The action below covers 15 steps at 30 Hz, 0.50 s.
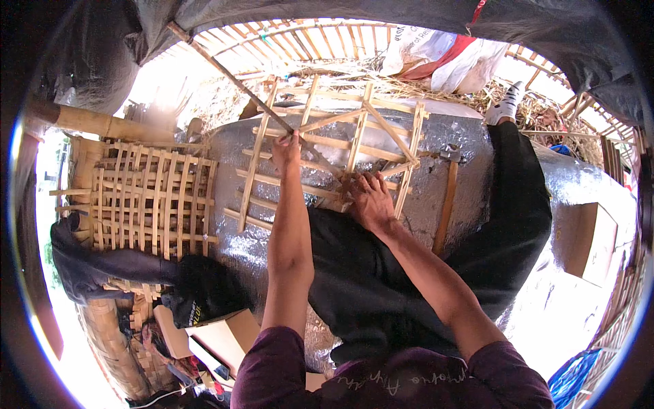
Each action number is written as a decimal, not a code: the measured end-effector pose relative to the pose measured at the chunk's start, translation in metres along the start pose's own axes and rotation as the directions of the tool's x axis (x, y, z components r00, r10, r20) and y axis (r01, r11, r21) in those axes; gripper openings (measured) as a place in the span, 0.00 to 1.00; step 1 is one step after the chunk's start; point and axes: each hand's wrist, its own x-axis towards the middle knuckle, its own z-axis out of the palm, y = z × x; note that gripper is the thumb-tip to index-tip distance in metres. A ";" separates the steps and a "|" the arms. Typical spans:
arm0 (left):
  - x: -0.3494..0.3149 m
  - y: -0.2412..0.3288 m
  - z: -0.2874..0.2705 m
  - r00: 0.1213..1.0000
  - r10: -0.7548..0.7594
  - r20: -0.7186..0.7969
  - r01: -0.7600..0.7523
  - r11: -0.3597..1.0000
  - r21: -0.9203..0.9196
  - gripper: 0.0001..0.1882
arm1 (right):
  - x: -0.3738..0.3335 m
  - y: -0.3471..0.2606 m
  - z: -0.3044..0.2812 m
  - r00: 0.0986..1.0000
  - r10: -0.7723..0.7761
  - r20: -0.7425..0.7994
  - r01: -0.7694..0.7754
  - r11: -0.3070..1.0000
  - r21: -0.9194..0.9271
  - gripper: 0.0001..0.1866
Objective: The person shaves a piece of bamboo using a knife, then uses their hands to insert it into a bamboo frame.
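Observation:
A lattice of pale split-bamboo strips (359, 140) lies in front of me on a silvery sheet, with two slanting strips crossing its right part. My left hand (286, 151) is closed round a long, thin brown stick (235, 80). This stick slants from the upper left down across the lattice to my right hand. My right hand (371, 198) rests at the lattice's near edge, its fingers curled over a strip close to the stick's lower end. The exact spot under those fingertips is hidden.
A woven bamboo panel (146, 198) stands at the left, with dark cloth (136, 266) below it. An opened cardboard box (228, 337) sits at the lower left, another box (587, 242) at the right. My outstretched leg (514, 184) borders the silvery sheet (470, 146). A flat brown strip (446, 204) lies nearby.

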 end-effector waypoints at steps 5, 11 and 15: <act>-0.007 0.007 0.009 0.995 0.080 0.059 -0.053 0.928 -0.368 0.23 | 0.001 0.003 -0.014 0.999 0.020 0.044 -0.021 0.999 0.035 0.20; -0.018 0.022 -0.008 0.984 0.043 0.175 0.035 0.906 -0.421 0.15 | -0.002 0.005 -0.014 0.999 0.004 0.053 -0.005 1.000 0.028 0.20; -0.034 0.035 -0.021 0.979 0.164 0.123 -0.074 0.842 -0.534 0.14 | -0.004 0.013 0.002 0.999 -0.002 -0.047 0.005 0.998 0.070 0.30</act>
